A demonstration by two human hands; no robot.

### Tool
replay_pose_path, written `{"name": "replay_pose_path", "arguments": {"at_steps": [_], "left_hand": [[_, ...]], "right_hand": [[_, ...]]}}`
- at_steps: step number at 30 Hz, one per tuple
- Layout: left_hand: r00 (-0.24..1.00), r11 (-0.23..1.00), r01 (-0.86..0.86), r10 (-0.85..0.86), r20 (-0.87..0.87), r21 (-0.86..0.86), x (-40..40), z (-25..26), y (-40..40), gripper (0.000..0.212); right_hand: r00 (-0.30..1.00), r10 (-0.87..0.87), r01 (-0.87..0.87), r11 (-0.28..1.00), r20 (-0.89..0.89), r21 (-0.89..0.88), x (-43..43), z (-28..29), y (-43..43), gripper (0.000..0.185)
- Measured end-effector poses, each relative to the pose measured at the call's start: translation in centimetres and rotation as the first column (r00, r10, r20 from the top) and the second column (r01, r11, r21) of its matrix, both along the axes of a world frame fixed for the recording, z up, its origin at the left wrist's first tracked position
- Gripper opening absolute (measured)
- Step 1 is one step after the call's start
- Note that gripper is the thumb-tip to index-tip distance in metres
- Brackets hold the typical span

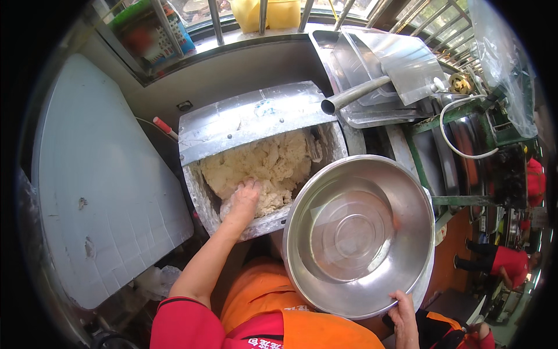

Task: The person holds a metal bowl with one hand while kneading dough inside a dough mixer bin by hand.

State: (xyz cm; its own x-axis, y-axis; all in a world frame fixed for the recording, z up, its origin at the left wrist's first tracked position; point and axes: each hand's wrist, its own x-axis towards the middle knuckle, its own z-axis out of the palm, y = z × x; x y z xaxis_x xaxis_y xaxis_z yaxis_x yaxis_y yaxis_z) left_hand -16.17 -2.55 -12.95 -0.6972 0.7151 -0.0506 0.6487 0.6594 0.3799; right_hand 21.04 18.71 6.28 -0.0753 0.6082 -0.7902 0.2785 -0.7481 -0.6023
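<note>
A metal dough mixer trough stands before me, its opening filled with a large mass of pale, shaggy dough. My left hand reaches over the trough's near wall and presses into the dough at its near left part; the fingertips are partly sunk in or hidden by it. My right hand grips the near right rim of a wide stainless steel basin. The basin is tilted towards me beside the trough's right corner, and no dough shows in it. A small transparent patch of liquid or film seems to lie on its bottom.
A large pale board or lid is at the left. Behind right are a metal tray, clear plastic sheets and a steel tube. A green metal rack stands at the right. People in red work farther off at the right.
</note>
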Motion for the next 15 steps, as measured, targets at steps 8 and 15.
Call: {"name": "replay_pose_path", "arguments": {"at_steps": [8,15], "left_hand": [[0.994,0.977,0.036,-0.014,0.109,-0.209,0.2,-0.5,0.4,0.038],[0.968,0.974,-0.071,0.016,0.252,0.214,2.8,4.2,-4.4,0.051]], "right_hand": [[0.999,0.014,-0.014,1.0,-0.029,-0.005,-0.3,-0.1,-0.2,0.049],[0.999,0.026,-0.025,1.0,-0.043,0.015,-0.4,0.1,-0.3,0.045]]}}
